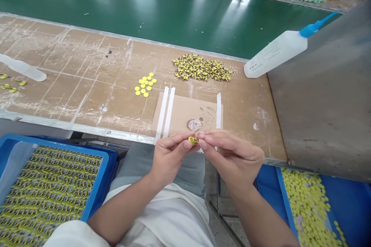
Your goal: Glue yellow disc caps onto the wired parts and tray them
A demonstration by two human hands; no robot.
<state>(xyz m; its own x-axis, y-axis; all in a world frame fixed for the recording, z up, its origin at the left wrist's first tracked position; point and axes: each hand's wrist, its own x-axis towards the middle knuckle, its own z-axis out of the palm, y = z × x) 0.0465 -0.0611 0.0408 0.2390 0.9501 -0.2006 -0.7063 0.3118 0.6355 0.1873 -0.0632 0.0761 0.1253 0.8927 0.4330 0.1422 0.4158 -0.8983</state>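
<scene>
In front of my body, both hands meet at the bench's front edge. My left hand (169, 156) pinches a small round yellow disc (191, 140) between thumb and forefinger. From the other side, my right hand (233, 154) closes its fingertips on a small yellow-and-dark piece (196, 141) at the disc's face; the fingers partly hide it. Just beyond the fingertips, a round patch of clear, glue-like material (194, 124) lies on a taped cardboard sheet (182, 110). Several loose yellow discs (145, 83) lie to the left, and a pile of small yellow-and-dark pieces (201, 68) lies farther back.
A white bottle with a blue nozzle (276, 54) leans by a metal panel (324, 85) on the right. Blue trays hold rows of yellow-and-dark pieces (49, 185) at lower left and yellow discs (308, 204) at lower right. Behind the bench runs a green belt (130, 4).
</scene>
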